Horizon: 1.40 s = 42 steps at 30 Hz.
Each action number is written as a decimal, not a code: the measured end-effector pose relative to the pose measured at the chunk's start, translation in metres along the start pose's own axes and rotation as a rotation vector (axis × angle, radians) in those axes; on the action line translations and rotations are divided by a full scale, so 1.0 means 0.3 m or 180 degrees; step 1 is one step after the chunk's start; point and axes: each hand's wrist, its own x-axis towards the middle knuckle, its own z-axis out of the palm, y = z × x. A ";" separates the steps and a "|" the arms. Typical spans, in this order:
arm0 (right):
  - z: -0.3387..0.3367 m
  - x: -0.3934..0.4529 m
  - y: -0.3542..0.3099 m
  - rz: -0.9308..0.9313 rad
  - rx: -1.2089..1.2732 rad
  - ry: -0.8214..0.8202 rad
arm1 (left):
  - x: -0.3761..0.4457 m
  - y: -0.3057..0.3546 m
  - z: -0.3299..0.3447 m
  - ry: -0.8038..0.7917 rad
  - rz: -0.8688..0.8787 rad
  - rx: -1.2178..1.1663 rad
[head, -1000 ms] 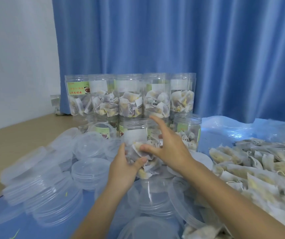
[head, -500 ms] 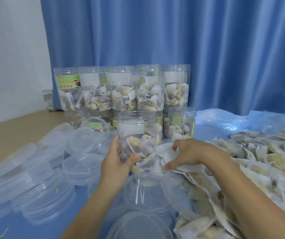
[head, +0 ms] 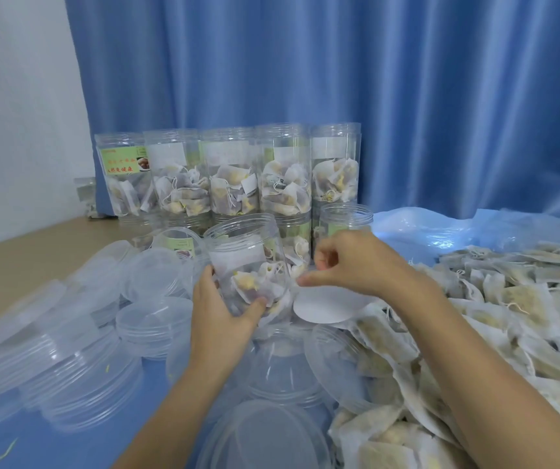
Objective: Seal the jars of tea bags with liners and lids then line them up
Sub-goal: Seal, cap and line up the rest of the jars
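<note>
Nearest, clear lids (head: pixel 75 370) lie heaped at the left of the blue-covered desk (head: pixel 102 445), loose tea bags (head: pixel 495 319) at the right. The left hand (head: pixel 219 316) grips the lower part of an open jar (head: pixel 246 265) of tea bags, tilted and lidless. Just right of it, the right hand (head: pixel 356 265), fingers curled, pinches a white round liner (head: pixel 322 308) at its edge. Behind stand rows of filled jars (head: pixel 228 170) before a blue curtain (head: pixel 339 79).
</note>
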 end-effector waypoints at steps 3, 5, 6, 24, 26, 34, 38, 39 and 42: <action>-0.048 -0.014 -0.003 0.0306 -0.0249 -0.1010 | -0.004 0.004 -0.002 0.0011 0.0034 -0.0024; -0.055 -0.027 -0.009 0.0689 -0.0489 -0.1933 | -0.006 0.006 -0.005 0.0046 0.0048 -0.0055; -0.053 -0.031 -0.016 0.0835 -0.0614 -0.2220 | -0.006 0.005 -0.006 0.0053 0.0047 -0.0081; -0.071 -0.034 0.001 0.0001 -0.0148 -0.1382 | -0.007 -0.004 -0.006 0.0047 -0.0061 -0.0352; -0.065 -0.028 -0.026 -0.0460 0.0742 -0.0545 | -0.007 -0.005 -0.007 0.0044 -0.0091 -0.0364; -0.007 0.103 -0.262 -0.1154 0.3387 0.2629 | -0.009 -0.009 -0.005 -0.0030 -0.0099 -0.0181; 0.025 0.145 -0.264 -0.1109 0.1400 0.0948 | -0.009 -0.002 -0.009 -0.0084 -0.0126 -0.0133; 0.036 0.150 -0.226 -0.1024 0.0686 0.0493 | -0.008 -0.002 -0.010 -0.0094 -0.0118 -0.0141; 0.031 0.115 -0.130 -0.1010 0.0462 0.0438 | 0.002 0.000 -0.011 -0.0216 -0.0154 -0.0092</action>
